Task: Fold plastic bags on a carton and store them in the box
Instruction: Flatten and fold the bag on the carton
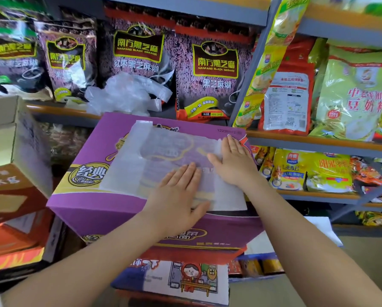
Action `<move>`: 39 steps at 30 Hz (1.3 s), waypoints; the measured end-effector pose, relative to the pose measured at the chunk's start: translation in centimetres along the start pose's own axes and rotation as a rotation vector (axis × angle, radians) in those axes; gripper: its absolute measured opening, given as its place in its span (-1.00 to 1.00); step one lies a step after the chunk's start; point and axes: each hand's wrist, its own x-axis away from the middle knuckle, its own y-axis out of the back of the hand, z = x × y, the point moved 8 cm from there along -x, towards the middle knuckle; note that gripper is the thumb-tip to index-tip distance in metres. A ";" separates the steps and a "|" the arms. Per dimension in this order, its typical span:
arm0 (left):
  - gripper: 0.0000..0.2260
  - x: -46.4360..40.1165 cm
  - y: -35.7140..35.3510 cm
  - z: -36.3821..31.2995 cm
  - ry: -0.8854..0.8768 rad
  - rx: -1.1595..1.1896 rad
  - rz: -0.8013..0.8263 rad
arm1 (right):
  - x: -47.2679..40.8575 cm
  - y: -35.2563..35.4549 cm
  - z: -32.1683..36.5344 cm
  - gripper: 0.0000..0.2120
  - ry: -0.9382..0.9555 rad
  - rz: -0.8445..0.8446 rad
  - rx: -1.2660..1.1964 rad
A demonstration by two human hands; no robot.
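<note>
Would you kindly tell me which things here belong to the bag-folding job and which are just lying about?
Belonging to the job:
flat plastic bag
purple carton
left hand
right hand
crumpled bags on the shelf

Just lying about:
black sesame packets
yellow cereal packets
brown box

Thin, translucent white plastic bag [163, 165], smooth and faintly milky, flat on a purple carton [92, 173] of printed cardboard with a slight sheen. Crumpled clear plastic bags [128, 94] on the shelf [318, 140], glossy and wrinkled. Shiny foil-like plastic food packets [214, 69] behind. Grey painted metal shelf frame, orange edge, matt. Plain matt cardboard box [6, 120] at left.
</note>
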 end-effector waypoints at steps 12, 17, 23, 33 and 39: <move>-0.45 -3.6 5.7 9.4 0.059 0.258 -0.175 | 4.8 -0.6 6.7 -0.31 0.008 -0.061 -0.036; 0.06 -4.4 1.4 10.9 -0.008 -0.042 0.108 | 4.7 -1.4 6.9 -0.20 0.004 -0.083 -0.041; 0.12 -4.2 1.2 13.9 0.007 -0.011 0.171 | 4.8 -1.3 6.8 -0.16 -0.013 -0.092 -0.037; 0.14 -3.7 1.2 12.0 0.009 -0.045 0.162 | 2.9 0.9 9.8 -0.35 0.147 -0.097 0.021; 0.09 -4.9 0.7 11.0 -0.166 -0.132 0.170 | -0.2 -0.9 11.4 -0.42 0.214 -0.059 0.048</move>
